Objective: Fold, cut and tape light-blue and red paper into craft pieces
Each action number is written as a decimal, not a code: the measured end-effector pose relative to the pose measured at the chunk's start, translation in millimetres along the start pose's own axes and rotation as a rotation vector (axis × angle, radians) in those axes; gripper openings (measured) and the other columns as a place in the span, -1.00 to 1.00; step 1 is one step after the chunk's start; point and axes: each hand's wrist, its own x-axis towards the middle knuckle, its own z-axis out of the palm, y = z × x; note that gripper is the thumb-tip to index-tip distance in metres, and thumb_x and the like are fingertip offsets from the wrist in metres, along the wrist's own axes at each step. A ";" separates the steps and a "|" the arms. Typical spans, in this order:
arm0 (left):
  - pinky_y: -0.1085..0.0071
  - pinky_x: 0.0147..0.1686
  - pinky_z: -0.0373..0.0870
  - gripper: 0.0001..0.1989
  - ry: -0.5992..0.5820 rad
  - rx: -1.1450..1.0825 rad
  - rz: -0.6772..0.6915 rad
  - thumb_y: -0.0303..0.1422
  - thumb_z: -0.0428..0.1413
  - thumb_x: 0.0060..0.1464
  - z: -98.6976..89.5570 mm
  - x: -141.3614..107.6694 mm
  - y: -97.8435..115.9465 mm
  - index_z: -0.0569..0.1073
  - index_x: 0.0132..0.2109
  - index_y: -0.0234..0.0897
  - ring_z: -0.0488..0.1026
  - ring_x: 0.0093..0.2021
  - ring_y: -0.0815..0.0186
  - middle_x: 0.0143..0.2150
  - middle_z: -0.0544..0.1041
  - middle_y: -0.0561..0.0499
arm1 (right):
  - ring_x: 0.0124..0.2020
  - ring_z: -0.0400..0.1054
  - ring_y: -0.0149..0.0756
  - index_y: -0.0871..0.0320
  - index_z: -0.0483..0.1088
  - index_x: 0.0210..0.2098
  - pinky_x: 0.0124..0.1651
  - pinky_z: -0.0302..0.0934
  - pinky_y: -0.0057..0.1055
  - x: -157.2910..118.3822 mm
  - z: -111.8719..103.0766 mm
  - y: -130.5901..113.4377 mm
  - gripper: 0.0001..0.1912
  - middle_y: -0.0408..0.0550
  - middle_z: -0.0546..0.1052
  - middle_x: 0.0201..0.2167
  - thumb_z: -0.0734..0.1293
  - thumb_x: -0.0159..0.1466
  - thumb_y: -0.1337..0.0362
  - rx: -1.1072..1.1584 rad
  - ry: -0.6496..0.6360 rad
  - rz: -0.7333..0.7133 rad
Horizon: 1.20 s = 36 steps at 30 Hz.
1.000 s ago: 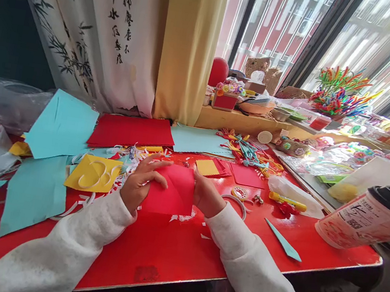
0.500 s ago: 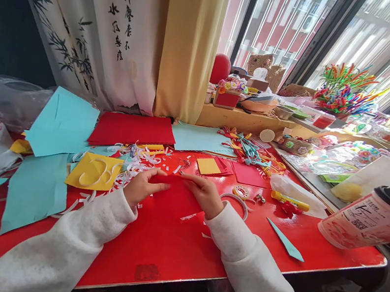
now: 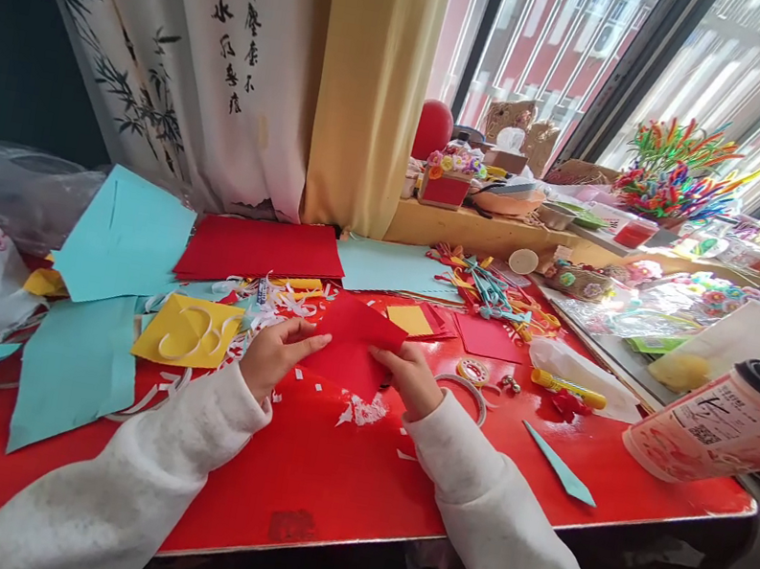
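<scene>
A sheet of red paper [image 3: 357, 334] is held above the table between my two hands, its top edge tilted away from me. My left hand [image 3: 277, 355] pinches its left side, thumb on the near face. On the right side my right hand [image 3: 412, 379] grips it the same way, thumb pressed on the front. Red paper also shows below the thumbs, and I cannot tell whether it is one folded sheet or two. White paper scraps [image 3: 365, 410] lie on the table just under it. Behind it sits a yellow paper square [image 3: 408, 319] on red pieces.
On the red table [image 3: 290, 473], a yellow sheet with paper curls [image 3: 188, 333] and blue paper [image 3: 77, 375] lie left. Red sheets [image 3: 261, 250] are stacked at the back. A tape roll [image 3: 472, 371], yellow glue stick [image 3: 567, 389], blue paper strip [image 3: 560, 465] and lidded cup [image 3: 713, 423] stand or lie right.
The red paper has been tipped up, so its face now shows above my hands. My right hand has turned and moved slightly lower. More white scraps are uncovered beneath the paper.
</scene>
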 end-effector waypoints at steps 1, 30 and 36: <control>0.47 -0.26 0.32 -0.70 0.016 0.032 0.040 -0.28 0.19 -0.32 -0.8 0.8 -0.7 0.42 -0.34 -0.30 0.39 -0.23 0.30 -0.32 0.48 0.04 | -0.70 0.20 -0.53 0.24 0.34 -0.52 -0.68 0.05 -0.60 -0.4 -0.2 -0.7 -0.85 -0.20 0.37 -0.68 0.33 -0.10 0.28 -0.010 -0.010 0.014; 0.32 -0.22 0.30 -0.52 -0.384 0.110 -0.087 -0.24 0.16 -0.27 8.0 -6.5 -5.1 0.36 -0.12 -0.28 0.39 -0.23 0.22 -0.26 0.47 -0.05 | -0.66 0.18 -0.59 0.19 0.26 -0.46 -0.63 0.07 -0.63 -3.7 3.1 -1.9 -0.71 -0.24 0.31 -0.63 0.25 0.00 0.07 -0.018 -0.021 -0.063; 0.41 -0.27 0.29 -0.56 -0.294 0.144 -0.085 -0.26 0.19 -0.34 10.9 -6.3 -15.1 0.39 -0.20 -0.28 0.38 -0.26 0.28 -0.35 0.46 0.01 | -0.62 0.24 -0.53 0.17 0.20 -0.44 -0.59 0.11 -0.59 -1.3 0.5 2.3 -0.73 -0.23 0.36 -0.58 0.31 -0.05 0.16 -0.073 -0.035 -0.180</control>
